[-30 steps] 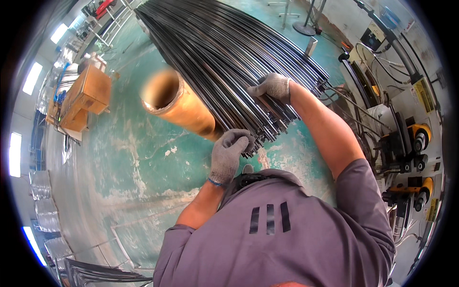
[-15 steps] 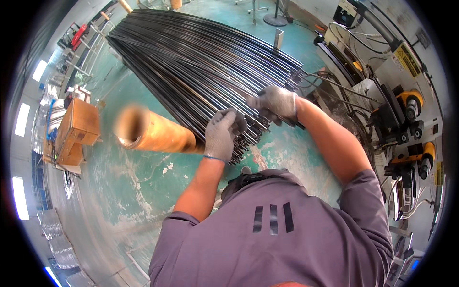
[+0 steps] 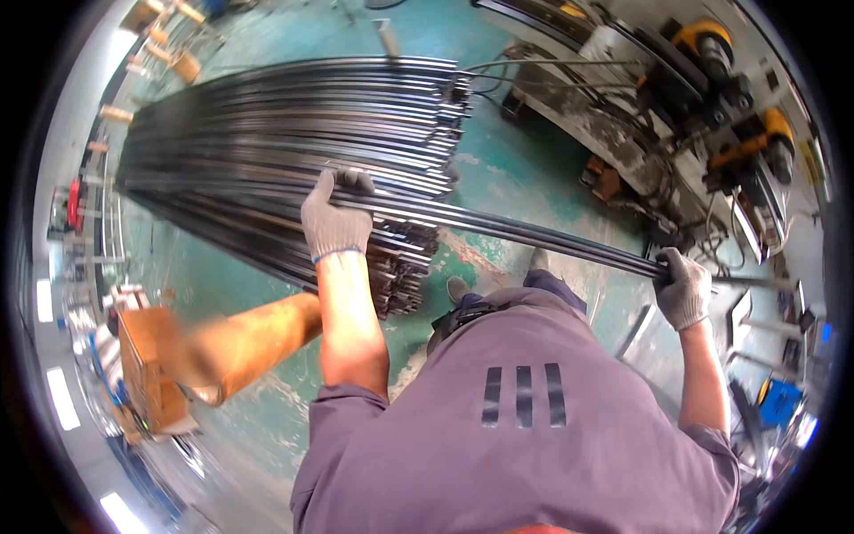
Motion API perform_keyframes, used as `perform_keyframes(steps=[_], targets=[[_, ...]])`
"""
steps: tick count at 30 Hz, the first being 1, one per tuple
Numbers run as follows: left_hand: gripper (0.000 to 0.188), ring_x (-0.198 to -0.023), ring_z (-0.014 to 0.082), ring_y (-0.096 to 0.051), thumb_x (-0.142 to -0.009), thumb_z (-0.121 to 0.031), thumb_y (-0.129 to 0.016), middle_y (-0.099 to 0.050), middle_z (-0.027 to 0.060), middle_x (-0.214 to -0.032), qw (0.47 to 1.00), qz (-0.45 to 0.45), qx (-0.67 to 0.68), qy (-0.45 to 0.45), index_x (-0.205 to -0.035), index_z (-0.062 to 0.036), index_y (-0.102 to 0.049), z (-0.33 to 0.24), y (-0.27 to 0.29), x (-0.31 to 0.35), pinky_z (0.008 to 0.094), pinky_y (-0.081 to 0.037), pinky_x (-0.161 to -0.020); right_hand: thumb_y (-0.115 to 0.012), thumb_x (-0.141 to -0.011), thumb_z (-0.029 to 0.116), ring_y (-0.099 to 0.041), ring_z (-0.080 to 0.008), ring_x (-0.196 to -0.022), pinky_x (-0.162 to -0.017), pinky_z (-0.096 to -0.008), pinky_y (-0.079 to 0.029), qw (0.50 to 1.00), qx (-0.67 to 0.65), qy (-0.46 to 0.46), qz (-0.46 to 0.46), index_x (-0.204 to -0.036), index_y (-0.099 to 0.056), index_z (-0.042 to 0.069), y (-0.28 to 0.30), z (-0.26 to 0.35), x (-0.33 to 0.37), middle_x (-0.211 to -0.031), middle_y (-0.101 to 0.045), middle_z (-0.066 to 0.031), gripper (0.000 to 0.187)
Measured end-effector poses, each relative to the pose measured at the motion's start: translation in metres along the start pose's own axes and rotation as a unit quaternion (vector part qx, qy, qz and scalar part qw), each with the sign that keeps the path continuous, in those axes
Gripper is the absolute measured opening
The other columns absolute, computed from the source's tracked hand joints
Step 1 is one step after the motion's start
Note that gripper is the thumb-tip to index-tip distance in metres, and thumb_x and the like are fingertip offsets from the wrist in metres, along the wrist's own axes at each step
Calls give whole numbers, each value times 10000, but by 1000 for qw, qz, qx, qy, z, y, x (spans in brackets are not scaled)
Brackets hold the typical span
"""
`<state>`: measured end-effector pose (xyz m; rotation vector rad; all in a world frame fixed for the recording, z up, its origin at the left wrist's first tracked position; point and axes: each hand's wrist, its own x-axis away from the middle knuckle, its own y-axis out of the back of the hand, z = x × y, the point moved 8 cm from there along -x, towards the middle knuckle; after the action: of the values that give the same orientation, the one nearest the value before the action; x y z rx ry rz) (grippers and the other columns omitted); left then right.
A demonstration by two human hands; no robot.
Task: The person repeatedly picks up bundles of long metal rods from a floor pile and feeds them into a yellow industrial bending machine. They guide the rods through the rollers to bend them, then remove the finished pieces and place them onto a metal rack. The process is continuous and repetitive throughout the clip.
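A few long dark metal tubes stretch across from the stack to my right side. My right hand, in a grey glove, is wrapped round them near their right end. My left hand, gloved too, is closed on the same tubes farther left, over the stack; its fingertips are partly hidden. Beneath and beyond it lies a wide stack of black metal tubes, their uneven ends pointing right. The far left stretch of the held tubes cannot be told apart from the stack.
A thick orange-brown cylinder stands left of my left forearm, beside a wooden box. Machinery with yellow-and-black parts lines the right side. Cables run from there toward the stack. A metal upright rises behind the stack.
My view has turned right. Both hands were close together at the tube ends; now my right hand is far out to the right, with a few tubes drawn out of the stack.
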<state>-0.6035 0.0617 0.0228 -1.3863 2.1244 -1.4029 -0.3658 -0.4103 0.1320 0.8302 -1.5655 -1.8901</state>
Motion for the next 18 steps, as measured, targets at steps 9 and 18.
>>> perform_keyframes(steps=[9, 18], targets=[[206, -919, 300, -571, -966, -127, -529, -571, 191, -912, 987, 72, -112, 85, -931, 73, -568, 57, -111, 46, 455, -481, -989, -515, -742, -125, -631, -376, -898, -782, -432, -495, 983, 38, -178, -38, -1084, -626, 80, -49, -239, 113, -951, -660, -178, 414], [77, -894, 241, -608, -969, -105, -547, -609, 102, -921, 977, 148, -129, 89, -1005, -38, -561, 192, -235, 57, 468, -484, -972, -599, -818, 197, -620, -263, -1026, -927, -391, -500, 611, -525, -561, -190, -1200, -596, -42, -179, -406, 197, -1124, -645, -145, 450]])
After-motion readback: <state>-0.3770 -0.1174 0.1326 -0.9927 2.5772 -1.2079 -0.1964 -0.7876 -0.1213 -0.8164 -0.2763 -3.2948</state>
